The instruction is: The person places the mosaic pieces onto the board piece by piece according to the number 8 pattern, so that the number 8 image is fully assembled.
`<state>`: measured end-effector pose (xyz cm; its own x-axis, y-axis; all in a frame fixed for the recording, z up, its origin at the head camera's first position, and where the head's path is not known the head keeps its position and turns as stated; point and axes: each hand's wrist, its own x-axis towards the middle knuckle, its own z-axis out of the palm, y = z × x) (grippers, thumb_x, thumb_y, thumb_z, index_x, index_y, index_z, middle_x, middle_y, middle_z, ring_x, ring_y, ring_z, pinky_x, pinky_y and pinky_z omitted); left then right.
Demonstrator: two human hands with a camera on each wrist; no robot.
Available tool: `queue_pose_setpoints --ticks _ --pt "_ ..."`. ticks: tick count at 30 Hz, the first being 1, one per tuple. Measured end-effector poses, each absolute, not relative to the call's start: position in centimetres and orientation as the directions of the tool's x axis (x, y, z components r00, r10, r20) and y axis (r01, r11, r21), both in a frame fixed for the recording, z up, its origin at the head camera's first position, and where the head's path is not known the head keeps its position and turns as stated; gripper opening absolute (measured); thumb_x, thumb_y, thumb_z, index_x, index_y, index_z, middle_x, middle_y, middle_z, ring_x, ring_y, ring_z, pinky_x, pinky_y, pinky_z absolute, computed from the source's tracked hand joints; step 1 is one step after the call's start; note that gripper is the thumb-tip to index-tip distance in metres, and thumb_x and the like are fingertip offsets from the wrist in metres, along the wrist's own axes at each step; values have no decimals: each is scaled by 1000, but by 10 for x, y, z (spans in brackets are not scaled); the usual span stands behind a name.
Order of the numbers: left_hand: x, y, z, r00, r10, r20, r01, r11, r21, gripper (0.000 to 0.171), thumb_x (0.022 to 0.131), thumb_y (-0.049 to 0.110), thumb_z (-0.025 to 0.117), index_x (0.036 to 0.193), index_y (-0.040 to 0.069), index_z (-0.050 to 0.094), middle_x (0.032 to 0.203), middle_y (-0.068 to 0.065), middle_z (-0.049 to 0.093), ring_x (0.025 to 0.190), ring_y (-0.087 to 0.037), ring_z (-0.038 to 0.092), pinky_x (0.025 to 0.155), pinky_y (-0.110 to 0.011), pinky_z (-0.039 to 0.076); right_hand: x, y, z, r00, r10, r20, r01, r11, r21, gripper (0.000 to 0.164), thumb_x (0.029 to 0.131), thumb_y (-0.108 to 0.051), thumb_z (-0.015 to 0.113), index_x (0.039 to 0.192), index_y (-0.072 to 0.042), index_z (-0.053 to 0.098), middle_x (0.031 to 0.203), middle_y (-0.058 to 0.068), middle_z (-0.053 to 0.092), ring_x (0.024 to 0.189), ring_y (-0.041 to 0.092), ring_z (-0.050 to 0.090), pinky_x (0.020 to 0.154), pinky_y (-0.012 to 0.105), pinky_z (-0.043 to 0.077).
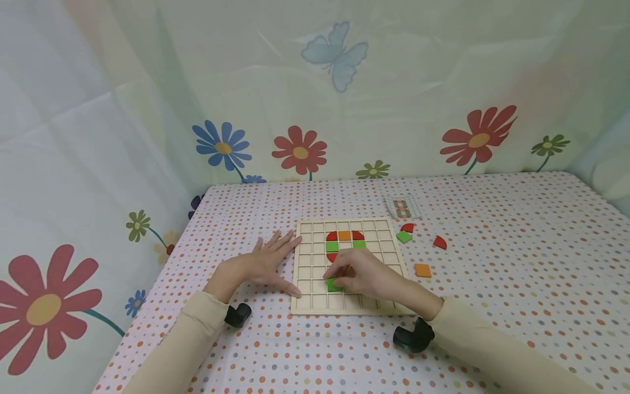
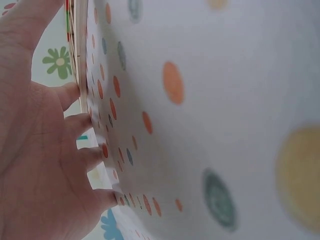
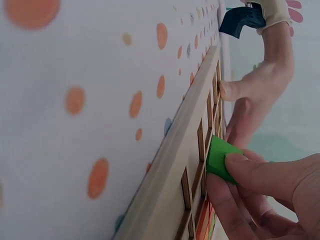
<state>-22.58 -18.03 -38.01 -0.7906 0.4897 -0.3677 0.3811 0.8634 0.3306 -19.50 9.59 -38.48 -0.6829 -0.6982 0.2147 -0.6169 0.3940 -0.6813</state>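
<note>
A wooden grid board (image 1: pixel 315 303) lies on the table. Between the thumb and fingers of my right hand (image 1: pixel 364 272) is a green square tile (image 3: pixel 220 157), pinched over the near part of the grid. One edge of the tile is right at the grid cells in the right wrist view. My left hand (image 1: pixel 268 264) spreads its fingers beside the board, with thumb and fingertips at its left edge. Farther up the grid sit an orange tile (image 1: pixel 344 235), red quarter-round pieces (image 1: pixel 332 236) and green tiles (image 1: pixel 332 246). My right hand hides part of the cells.
Right of the board lie a loose orange tile (image 1: pixel 423 270), a green tile (image 1: pixel 404 237) and two red quarter-rounds (image 1: pixel 440 242). Behind them is a pattern card (image 1: pixel 402 208). A dotted cloth (image 1: pixel 517 246) covers the table, with a flowered curtain (image 1: pixel 413 109) behind.
</note>
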Motion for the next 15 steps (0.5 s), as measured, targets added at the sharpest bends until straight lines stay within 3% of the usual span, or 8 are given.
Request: queue_pose_setpoints --ticks 15 --pt "-225 -181 -381 -793 487 -366 376 864 336 124 82 63 82 171 19 8 177 -5 -4 161 -33 -11 128 -60 -5 -189 88 -377 -745 -654 127 -578 539 -612 14 87 4 81 100 -1 84 82 -5 62 73 4 50 60 20 47"
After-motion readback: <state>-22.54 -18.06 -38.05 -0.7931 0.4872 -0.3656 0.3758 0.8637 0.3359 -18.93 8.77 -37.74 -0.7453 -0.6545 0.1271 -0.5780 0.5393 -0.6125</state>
